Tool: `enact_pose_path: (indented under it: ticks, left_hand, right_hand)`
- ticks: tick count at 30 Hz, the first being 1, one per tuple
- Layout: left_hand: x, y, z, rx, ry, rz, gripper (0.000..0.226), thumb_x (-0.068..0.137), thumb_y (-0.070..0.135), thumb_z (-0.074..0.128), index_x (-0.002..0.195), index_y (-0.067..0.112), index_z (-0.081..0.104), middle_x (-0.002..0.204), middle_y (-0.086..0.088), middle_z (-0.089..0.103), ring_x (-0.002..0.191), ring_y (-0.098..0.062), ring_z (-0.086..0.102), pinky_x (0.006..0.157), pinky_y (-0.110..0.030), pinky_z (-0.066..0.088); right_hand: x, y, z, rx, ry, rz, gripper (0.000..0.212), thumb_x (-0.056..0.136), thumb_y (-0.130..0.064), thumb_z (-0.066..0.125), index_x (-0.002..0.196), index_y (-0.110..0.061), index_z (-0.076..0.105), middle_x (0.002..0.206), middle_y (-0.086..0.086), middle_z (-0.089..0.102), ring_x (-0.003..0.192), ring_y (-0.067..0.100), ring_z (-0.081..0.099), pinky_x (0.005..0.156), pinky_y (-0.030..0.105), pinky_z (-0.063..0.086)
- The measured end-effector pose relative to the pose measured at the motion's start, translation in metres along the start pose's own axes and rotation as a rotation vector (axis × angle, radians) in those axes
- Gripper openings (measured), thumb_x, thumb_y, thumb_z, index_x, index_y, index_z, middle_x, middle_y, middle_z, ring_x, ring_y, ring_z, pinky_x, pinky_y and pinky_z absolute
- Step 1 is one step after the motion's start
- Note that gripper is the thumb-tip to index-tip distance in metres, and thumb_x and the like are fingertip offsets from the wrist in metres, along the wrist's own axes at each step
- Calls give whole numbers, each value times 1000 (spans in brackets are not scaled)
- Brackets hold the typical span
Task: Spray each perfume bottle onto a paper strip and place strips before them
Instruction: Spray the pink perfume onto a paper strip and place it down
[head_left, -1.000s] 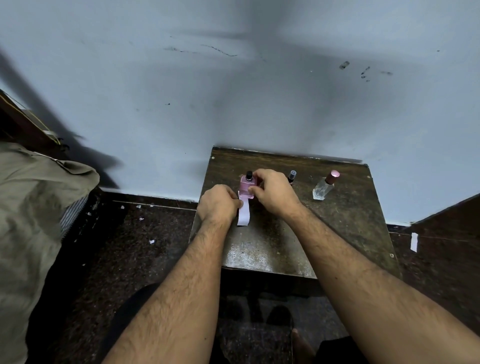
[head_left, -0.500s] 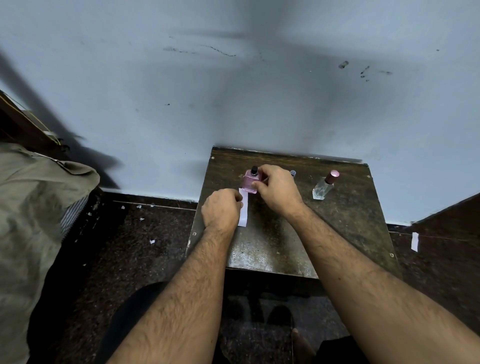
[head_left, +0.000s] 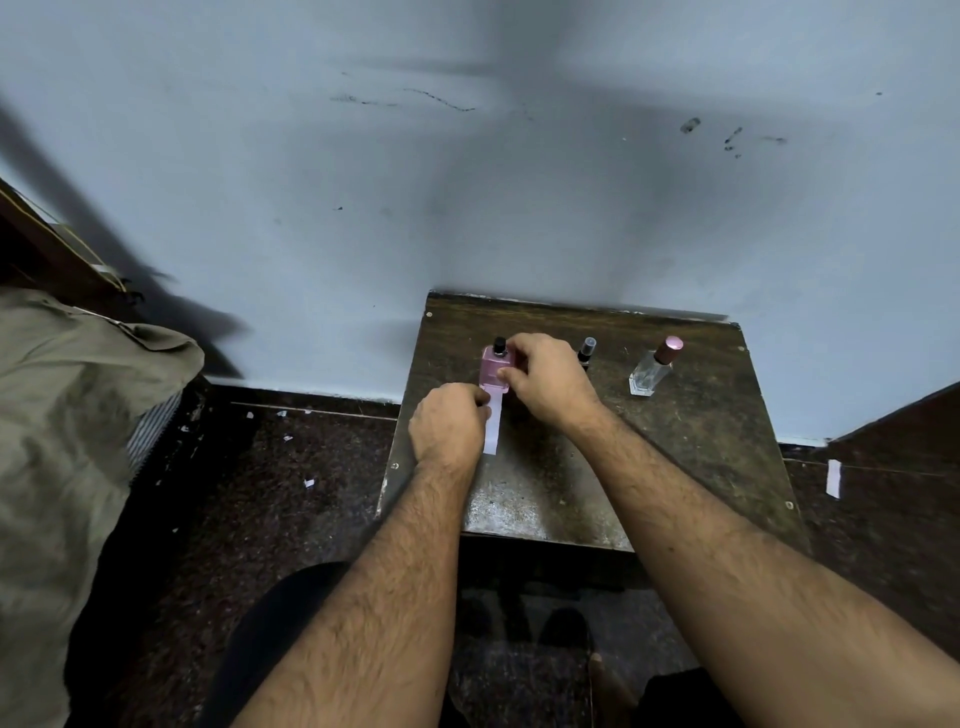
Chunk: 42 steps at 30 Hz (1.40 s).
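Three bottles stand: right hand (head_left: 545, 382) grips pink bottle (head_left: 493, 370), left hand (head_left: 449, 426) pinches paper strip (head_left: 492, 428).

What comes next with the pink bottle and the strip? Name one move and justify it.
Probably press the black nozzle of the pink bottle with the right hand. That hand already grips the bottle, and the left hand holds the white paper strip just in front of it, so the strip looks ready for a spray. Whether it has already been sprayed cannot be told.
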<state>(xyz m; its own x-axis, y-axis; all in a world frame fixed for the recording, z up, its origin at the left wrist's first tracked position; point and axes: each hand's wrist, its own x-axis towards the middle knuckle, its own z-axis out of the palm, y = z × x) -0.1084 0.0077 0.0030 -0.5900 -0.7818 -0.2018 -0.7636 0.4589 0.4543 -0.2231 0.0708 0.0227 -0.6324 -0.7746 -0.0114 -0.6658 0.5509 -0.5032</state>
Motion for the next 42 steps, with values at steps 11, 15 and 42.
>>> enact_pose_path:
  ticks: [11, 15, 42]
  left_hand:
    - [0, 1, 1, 19, 6, -1, 29, 92, 33, 65, 121, 36, 67, 117, -2, 70, 110, -25, 62, 91, -37, 50]
    - [0, 0, 1, 10, 5, -4, 30, 92, 34, 65, 121, 36, 67, 117, -2, 70, 110, -26, 62, 91, -36, 49]
    - [14, 6, -8, -278, 118, 47, 41, 84, 24, 73, 121, 34, 59, 114, 6, 66, 105, -19, 63, 88, -43, 53]
  right_hand:
    - [-1, 0, -2, 0, -14, 0, 27, 88, -23, 68, 114, -14, 66, 110, 4, 66, 100, 19, 59, 88, 32, 47]
    - [0, 0, -1, -13, -22, -14, 25, 89, -22, 67, 112, -14, 66, 108, 4, 66, 99, 19, 60, 86, 31, 45]
    - [26, -8, -9, -135, -140, 196, 34, 83, 8, 51, 105, -11, 68, 89, 11, 72, 78, 29, 70, 72, 44, 60]
